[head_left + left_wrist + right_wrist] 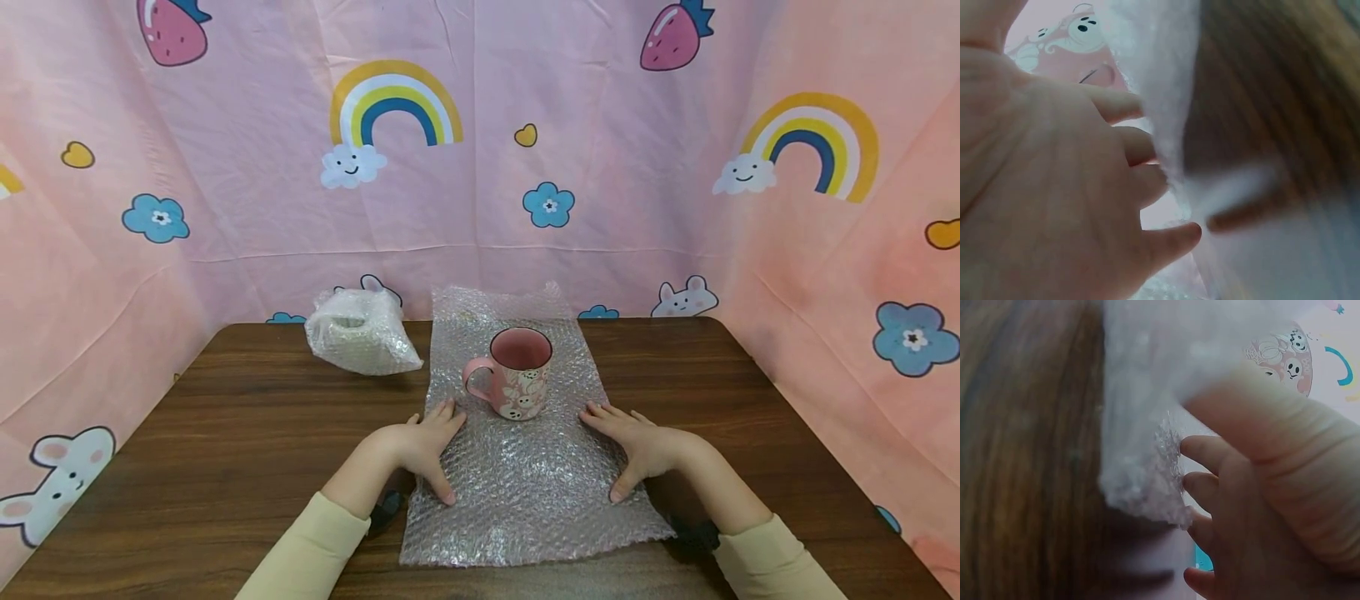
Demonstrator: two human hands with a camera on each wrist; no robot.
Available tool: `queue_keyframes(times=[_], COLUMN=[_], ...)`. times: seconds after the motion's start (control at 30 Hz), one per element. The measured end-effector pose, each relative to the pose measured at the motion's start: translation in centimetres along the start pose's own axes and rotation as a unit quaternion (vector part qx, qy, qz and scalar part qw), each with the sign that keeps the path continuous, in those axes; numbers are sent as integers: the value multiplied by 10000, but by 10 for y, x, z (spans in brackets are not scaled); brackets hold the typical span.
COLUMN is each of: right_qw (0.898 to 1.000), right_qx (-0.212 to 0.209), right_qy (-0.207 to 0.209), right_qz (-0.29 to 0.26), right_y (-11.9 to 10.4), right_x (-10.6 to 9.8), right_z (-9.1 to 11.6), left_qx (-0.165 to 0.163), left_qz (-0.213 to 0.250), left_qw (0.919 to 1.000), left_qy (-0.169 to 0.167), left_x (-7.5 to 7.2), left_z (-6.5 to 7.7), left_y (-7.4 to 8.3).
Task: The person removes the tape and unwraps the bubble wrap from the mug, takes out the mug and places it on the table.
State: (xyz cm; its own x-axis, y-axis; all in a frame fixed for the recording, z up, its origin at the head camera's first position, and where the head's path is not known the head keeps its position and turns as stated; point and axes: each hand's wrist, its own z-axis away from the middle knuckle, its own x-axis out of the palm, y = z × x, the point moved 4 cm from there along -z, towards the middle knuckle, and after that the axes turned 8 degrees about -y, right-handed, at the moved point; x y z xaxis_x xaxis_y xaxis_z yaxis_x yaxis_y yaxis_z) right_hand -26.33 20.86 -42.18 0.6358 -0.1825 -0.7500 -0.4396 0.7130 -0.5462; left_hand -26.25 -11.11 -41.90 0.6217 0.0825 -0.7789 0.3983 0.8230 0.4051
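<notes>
A sheet of bubble wrap lies spread lengthwise on the table, its far end against the backdrop. Upright on its middle stands a pink mug with pale ghost and pumpkin prints, its handle to the left. My left hand rests on the sheet's left edge with fingers spread. Opposite it, my right hand touches the right edge, fingers spread too. In the left wrist view, the fingers lie along the sheet's border. Part of the mug shows beyond my right hand in the right wrist view.
At the back left of the brown wooden table sits a bundle wrapped in bubble wrap; what it holds is unclear. A pink printed cloth hangs behind the table and at both sides. Dark straps lie under the wrists.
</notes>
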Motion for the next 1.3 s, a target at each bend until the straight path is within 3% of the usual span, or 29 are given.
queue_keyframes(times=[0.33,0.73,1.3], right_qw=[9997,9995,9989], right_qx=[202,328,-213], right_qy=[27,4,402], right_qz=[121,0,-148], right_y=[-2,-9,-24], right_x=[-1,-3,-18], right_z=[1,6,16], left_qx=[-141,-99,-207], left_qz=[-39,-108,-207], left_qw=[9999,9999,9995], left_qy=[25,-31,-82], left_x=[-1,-1,0], left_z=[8,7,6], left_y=[10,7,10])
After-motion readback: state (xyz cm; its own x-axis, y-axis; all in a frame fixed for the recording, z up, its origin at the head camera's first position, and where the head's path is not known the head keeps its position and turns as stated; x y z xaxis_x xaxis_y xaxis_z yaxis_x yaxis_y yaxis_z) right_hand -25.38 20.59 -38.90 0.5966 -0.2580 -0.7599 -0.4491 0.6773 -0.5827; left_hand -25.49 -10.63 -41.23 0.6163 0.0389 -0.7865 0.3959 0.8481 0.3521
